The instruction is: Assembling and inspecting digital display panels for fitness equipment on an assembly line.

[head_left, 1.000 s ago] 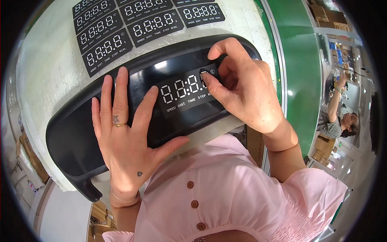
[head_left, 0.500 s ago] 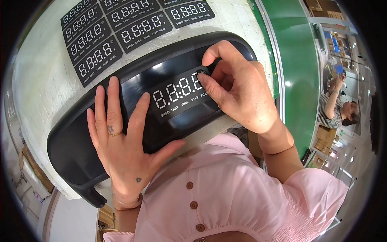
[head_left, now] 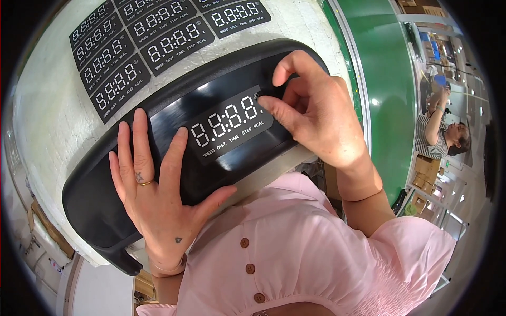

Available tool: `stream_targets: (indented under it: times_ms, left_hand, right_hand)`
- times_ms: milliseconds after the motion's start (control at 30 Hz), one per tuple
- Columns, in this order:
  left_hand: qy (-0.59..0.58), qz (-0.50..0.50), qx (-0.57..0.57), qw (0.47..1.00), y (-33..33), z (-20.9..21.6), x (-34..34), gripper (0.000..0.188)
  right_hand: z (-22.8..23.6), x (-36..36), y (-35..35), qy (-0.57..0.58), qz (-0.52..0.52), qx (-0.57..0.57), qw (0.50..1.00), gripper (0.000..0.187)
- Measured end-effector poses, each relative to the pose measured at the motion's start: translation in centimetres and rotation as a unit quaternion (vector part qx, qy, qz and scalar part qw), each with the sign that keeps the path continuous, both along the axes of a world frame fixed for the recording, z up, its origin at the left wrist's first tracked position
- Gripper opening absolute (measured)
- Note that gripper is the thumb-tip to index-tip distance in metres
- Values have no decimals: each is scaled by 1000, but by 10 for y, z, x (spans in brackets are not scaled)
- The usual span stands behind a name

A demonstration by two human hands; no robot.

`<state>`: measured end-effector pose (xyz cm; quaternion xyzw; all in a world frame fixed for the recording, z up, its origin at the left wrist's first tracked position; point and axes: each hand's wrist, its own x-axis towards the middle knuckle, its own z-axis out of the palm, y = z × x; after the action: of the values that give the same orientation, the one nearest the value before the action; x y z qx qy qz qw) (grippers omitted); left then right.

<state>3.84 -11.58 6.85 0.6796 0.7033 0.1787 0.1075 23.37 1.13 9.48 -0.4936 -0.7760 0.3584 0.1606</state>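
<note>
A long, curved black console panel (head_left: 97, 192), like that of an exercise machine, lies in front of me. On its glossy middle sits a dark rectangular display label (head_left: 232, 129) with white digit shapes and small lettering. My left hand (head_left: 161, 203) rests flat on the panel left of the label, fingers spread, with the index fingertip close to the label's left edge. Over the right part of the panel is my right hand (head_left: 329, 124), its fingers curled. Its thumb tip is by the label's upper right corner, apart from the index finger; nothing shows between them.
Several matching dark display labels (head_left: 176, 46) lie in rows beyond the panel on a pale, film-covered surface (head_left: 45, 113). To the right runs a metal rail (head_left: 365, 113) beside a green surface (head_left: 387, 87). Another person (head_left: 435, 139) in a striped top works farther right, near cardboard boxes (head_left: 426, 174).
My right thumb has drawn back to the right, uncovering the label's right end. The left hand remains flat on the panel. The whole view has shifted slightly.
</note>
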Motion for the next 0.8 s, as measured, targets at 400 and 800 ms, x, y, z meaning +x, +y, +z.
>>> stream_targets:
  times_ms: [400, 800]
  left_hand:
    - [-5, -65, 3, 998, -9, 2, -8, 55]
    - [-74, -74, 84, 991, -13, -7, -11, 50]
  right_hand:
    - [-10, -5, 38, -98, 261, 300, 912, 66]
    - [-5, -32, 34, -37, 361, 94, 927, 86]
